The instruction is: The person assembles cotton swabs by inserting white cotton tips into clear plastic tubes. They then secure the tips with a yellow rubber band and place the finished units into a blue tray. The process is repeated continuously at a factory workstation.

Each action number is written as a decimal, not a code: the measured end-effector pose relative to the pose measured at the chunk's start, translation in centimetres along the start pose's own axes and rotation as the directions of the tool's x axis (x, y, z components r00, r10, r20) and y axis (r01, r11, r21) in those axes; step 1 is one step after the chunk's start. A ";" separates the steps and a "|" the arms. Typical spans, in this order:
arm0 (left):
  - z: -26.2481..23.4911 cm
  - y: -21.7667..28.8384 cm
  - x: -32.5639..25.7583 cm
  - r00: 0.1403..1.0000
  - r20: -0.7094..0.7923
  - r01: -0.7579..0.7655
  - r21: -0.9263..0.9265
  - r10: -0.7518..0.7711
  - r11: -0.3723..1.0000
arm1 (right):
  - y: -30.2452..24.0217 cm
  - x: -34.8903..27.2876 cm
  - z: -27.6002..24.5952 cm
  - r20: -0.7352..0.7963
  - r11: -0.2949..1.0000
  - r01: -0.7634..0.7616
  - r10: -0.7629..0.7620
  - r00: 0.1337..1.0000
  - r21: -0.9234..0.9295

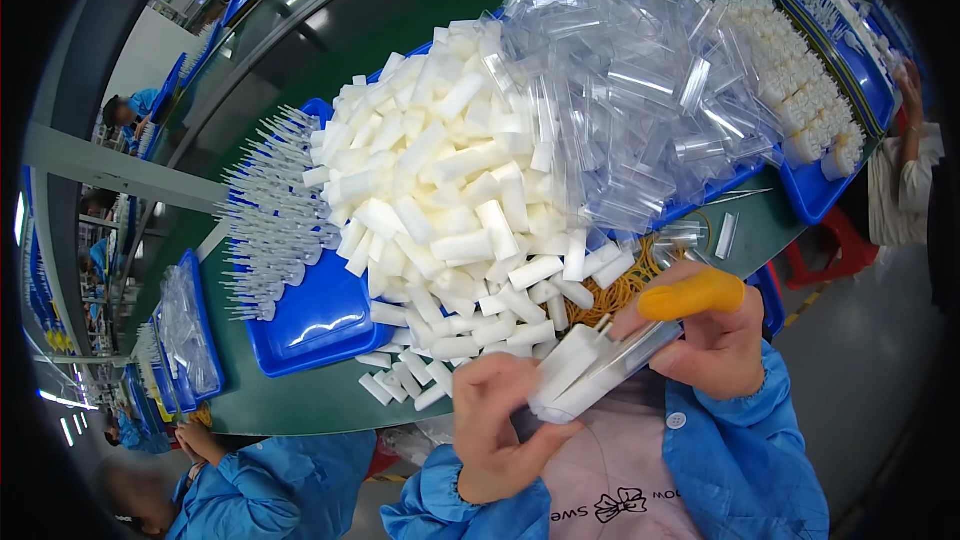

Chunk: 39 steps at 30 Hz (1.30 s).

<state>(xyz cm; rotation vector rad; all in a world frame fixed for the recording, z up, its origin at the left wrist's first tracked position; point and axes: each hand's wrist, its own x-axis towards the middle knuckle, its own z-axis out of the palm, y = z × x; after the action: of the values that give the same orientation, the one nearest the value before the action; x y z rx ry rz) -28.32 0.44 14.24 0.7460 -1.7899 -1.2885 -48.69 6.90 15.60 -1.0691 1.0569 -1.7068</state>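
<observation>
In front of my chest, my right hand [712, 338] pinches the upper end of a clear plastic tube [652, 342]. A yellow finger cot [690, 296] covers one finger of that hand. White pieces [574, 364] lie along and inside the tube; a thin stem sticks up near their upper end. My left hand [500, 430] is curled at the tube's lower end, thumb beneath and fingers at the side, slightly blurred. Just beyond both hands spreads a large heap of white foam cylinders [440, 165], some loose on the green table [262, 405].
Clear tubes [640, 100] are piled behind the foam. Yellow rubber bands [610, 298] lie beside my right hand. A blue tray [310, 325] holds white pointed parts [275, 205] at left. Another blue tray [812, 190] carries white round parts. Co-workers [275, 490] sit at both sides.
</observation>
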 end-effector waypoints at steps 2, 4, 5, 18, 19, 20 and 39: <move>-0.2 -0.6 0.2 0.996 -0.049 0.067 -0.140 -0.075 0.988 | 0.0 0.3 -0.6 0.008 0.986 0.076 -0.076 0.997 -0.149; -0.8 -1.2 0.7 0.998 0.007 0.064 -0.090 -0.064 0.994 | -0.2 0.7 -1.2 0.029 0.945 0.145 -0.142 0.989 -0.293; -0.8 -1.3 0.6 0.996 0.003 0.084 -0.106 -0.084 0.991 | 0.0 0.9 -1.4 0.041 0.921 0.170 -0.167 0.985 -0.351; -0.1 -0.8 -0.7 0.975 -0.050 0.184 -0.355 -0.215 0.917 | -0.9 -0.6 -0.5 0.146 0.894 0.186 -0.138 0.980 -0.408; -0.2 -0.7 -1.0 0.978 -0.040 0.178 -0.361 -0.206 0.916 | -0.8 -0.8 -0.3 0.146 0.899 0.196 -0.149 0.978 -0.392; -0.2 -0.7 -1.3 0.980 -0.030 0.173 -0.366 -0.198 0.914 | -0.7 -0.9 -0.1 0.146 0.903 0.206 -0.161 0.976 -0.377; -0.4 -0.5 -0.3 0.956 -0.104 0.183 -0.521 -0.275 0.834 | -6.0 15.1 -9.0 0.473 -0.179 0.438 -0.377 0.796 -0.881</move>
<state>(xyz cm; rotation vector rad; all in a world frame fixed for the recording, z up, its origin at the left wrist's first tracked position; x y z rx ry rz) -27.81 0.31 13.80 0.7553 -1.1594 -1.7064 -62.70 -3.52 22.06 -2.6663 2.2379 -0.9901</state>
